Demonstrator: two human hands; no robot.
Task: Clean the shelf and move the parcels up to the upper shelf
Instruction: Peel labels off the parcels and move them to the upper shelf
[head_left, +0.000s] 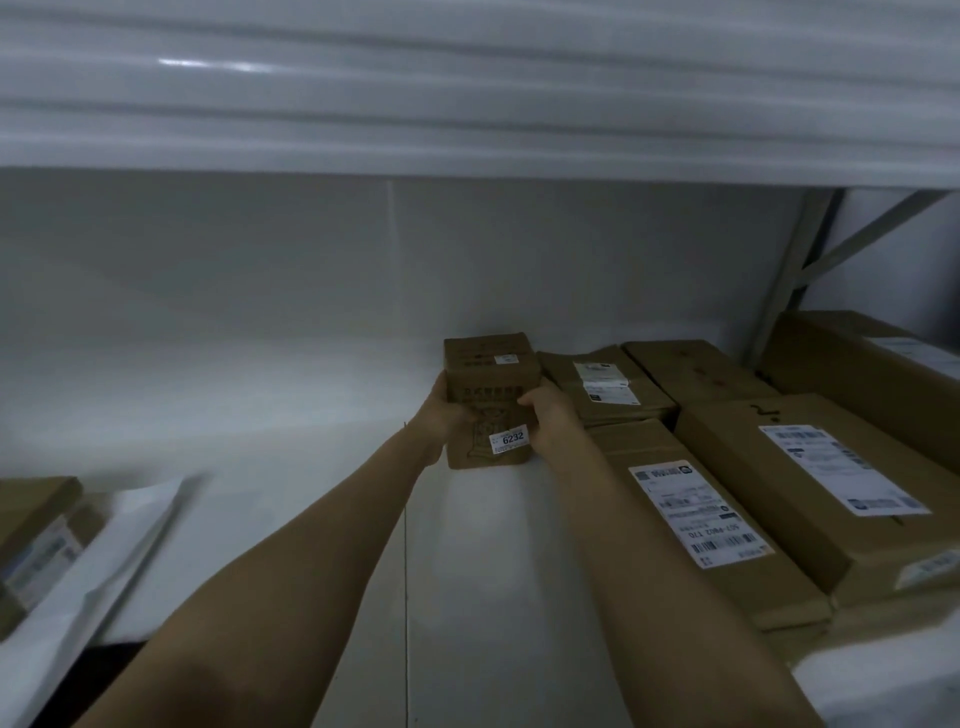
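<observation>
Left hand (445, 415) and right hand (551, 422) clasp the box (491, 371), seemingly placing it on the shelf (249, 415); next, release beside parcels (608, 387) at three o'clock.

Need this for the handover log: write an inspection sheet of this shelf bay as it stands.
Surface: white shelf board, dimly lit, with a seam running front to back.
Job's things: small box labelled 6232, upright near the back; labelled cardboard parcels packed along the right side.
Clutter: white mailer bag and a brown box at the left edge, both blurred.
Hands: left hand and right hand grip the small box by its sides.
Cables: nothing seen.
Surroundings: white back wall; overhead shelf beam; grey upright with brace at right.
</observation>
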